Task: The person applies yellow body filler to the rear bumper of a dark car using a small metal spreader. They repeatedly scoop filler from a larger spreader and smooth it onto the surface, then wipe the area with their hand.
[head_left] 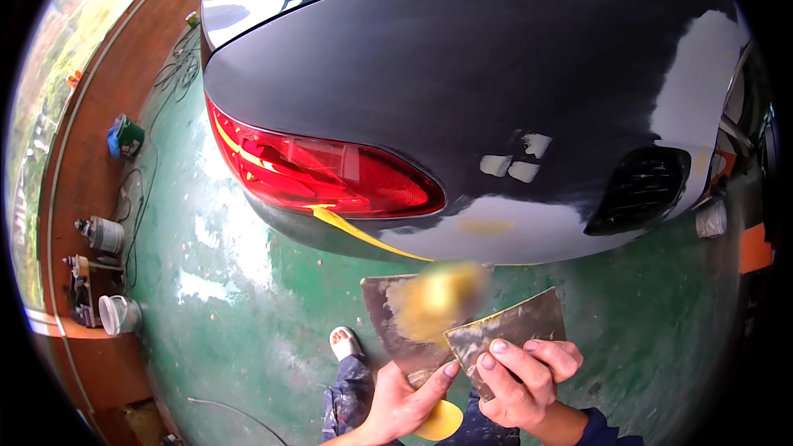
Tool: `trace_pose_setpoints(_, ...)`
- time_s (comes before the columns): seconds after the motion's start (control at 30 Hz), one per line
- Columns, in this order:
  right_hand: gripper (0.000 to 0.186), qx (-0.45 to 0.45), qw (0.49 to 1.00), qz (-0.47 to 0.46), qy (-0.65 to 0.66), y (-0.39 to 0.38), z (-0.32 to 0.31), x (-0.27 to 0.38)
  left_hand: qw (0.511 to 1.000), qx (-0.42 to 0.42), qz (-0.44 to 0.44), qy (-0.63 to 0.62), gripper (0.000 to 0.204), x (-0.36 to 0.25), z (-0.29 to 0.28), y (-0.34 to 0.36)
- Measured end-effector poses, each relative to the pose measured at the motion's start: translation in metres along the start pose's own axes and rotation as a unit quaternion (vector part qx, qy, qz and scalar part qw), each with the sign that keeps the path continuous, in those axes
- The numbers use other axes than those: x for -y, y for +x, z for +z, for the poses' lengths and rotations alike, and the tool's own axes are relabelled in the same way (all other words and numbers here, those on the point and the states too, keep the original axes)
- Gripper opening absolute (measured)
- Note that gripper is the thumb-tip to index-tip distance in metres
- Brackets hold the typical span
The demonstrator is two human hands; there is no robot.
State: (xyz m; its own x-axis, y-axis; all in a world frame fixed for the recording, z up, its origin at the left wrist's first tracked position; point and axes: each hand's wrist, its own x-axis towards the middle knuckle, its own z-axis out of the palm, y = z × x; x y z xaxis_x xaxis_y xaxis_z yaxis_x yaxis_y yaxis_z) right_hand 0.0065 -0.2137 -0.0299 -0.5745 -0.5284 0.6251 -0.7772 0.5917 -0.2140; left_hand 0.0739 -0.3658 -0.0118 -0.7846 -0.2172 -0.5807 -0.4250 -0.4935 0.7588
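My left hand [405,400] grips a dark, flat plate [382,306] by its lower end, thumb on top. A smear of yellow body filler [413,314] lies on the plate, its upper part blurred. In my right hand [529,380] is a flat, squarish filler spreader [516,322], held between thumb and fingers, its left corner close to the filler. A yellow rounded piece [440,421] shows just beneath my left hand; I cannot tell what it is. Beyond both hands is the dark car body [462,49] with grey sanded areas and several light patches.
The car's red tail light [322,169] has yellow tape [355,231] along its lower edge. A black vent [640,190] sits to the right. Along the left wall stand a white bucket [120,315], a tin [103,234] and a green container [125,136]. Cables [149,173] lie on the green floor.
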Motion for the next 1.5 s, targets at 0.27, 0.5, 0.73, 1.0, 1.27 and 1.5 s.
trace_pose_setpoints(0.27, 0.02, 0.048, 0.999, -0.01, -0.023, 0.013, 0.005, 0.003, 1.0, 0.012, -0.011, 0.013, 0.011, -0.013, 0.008, -0.006)
trace_pose_setpoints(0.5, 0.022, -0.098, 0.995, 0.007, 0.017, 0.015, 0.03, -0.019, 0.98, -0.102, 0.118, 0.123, 0.023, 0.032, -0.049, 0.026)
trace_pose_setpoints(0.73, 0.031, -0.143, 0.978, 0.031, -0.149, 0.063, 0.083, -0.058, 0.985, -0.14, 0.038, 0.09, 0.019, 0.021, -0.065, -0.02)
trace_pose_setpoints(1.0, 0.028, -0.134, 0.981, 0.035, -0.132, 0.059, 0.077, -0.048, 0.99, -0.13, -0.027, 0.042, 0.023, 0.037, -0.084, -0.045)
trace_pose_setpoints(1.27, 0.031, -0.095, 0.987, 0.045, -0.119, 0.058, 0.077, -0.04, 0.988, -0.134, -0.064, 0.037, 0.017, 0.034, -0.08, -0.047)
trace_pose_setpoints(1.5, 0.028, -0.142, 0.981, 0.051, -0.124, 0.074, 0.075, -0.045, 0.988, -0.136, -0.065, 0.028, 0.013, 0.028, -0.076, -0.053)
